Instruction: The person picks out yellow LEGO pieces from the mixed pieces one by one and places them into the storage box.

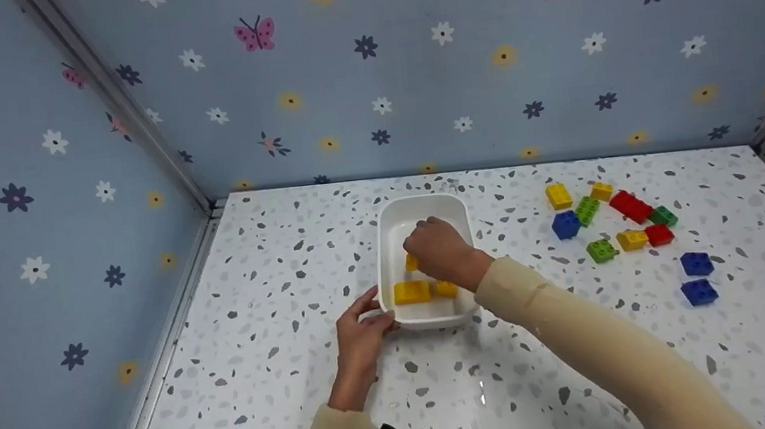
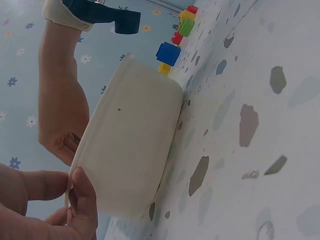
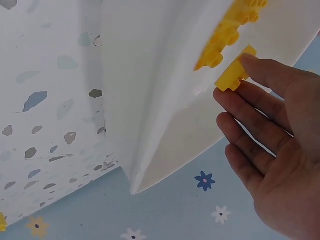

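Note:
A white plastic container (image 1: 434, 322) stands near the middle of the table. My left hand (image 1: 359, 334) pinches its near left rim between thumb and fingers, as the left wrist view shows closely. Inside the container my right hand (image 1: 439, 247) holds a small yellow toy brick (image 3: 234, 71) between thumb and fingertips. Below that hand, a larger yellow brick (image 1: 411, 292) and a small yellow brick (image 1: 446, 289) lie on the container's floor. In the head view the right hand partly covers the held brick.
Loose bricks lie on the right of the table: several yellow and green ones, red bricks (image 1: 630, 207), a blue brick (image 1: 566, 225) and two more blue bricks (image 1: 697, 264) closer to me. Flower-patterned panels (image 1: 413, 97) wall the table at the back and sides.

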Demonstrator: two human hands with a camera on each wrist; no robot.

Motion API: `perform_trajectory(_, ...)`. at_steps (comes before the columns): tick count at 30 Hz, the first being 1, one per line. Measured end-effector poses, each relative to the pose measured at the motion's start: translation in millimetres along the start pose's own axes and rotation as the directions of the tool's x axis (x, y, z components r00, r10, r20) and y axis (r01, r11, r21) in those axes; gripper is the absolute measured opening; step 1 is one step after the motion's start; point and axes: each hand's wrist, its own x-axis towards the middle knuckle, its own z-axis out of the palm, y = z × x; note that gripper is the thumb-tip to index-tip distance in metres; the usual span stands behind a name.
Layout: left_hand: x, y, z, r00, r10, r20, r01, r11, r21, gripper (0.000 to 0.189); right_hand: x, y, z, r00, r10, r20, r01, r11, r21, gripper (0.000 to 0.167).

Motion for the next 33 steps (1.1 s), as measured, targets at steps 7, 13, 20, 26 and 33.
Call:
perform_trajectory(7,1.9,-1.1,0.2,1.0,-0.01,-0.001,0.01,1.0,0.006,0.055,3.5,1.2,7.0,1.0,0.0,0.023,0.0,1.0,-0.005,0.015)
perform_trajectory(13,4.9,-2.6,0.2,1.0,-0.02,-0.013,0.02,1.0,0.006,0.054,6.3,3.3,10.6,0.999,0.006,0.052,-0.006,1.0,0.004,0.017)
perform_trajectory(20,4.0,-2.9,0.1,1.0,-0.019,-0.017,0.019,1.0,0.024,0.054,8.8,0.4,10.0,0.992,0.027,0.121,-0.032,0.999,0.038,0.022)
perform_trajectory(26,4.1,-3.2,0.2,1.0,-0.014,-0.01,0.014,1.0,0.004,0.054,9.5,-2.5,11.9,0.99,0.037,0.134,-0.041,0.999,0.03,0.023)
perform_trajectory(33,0.9,-0.6,0.1,1.0,-0.011,-0.007,0.011,1.0,-0.029,0.055,10.3,-4.7,16.6,0.99,0.018,0.139,-0.013,0.999,-0.035,0.022)
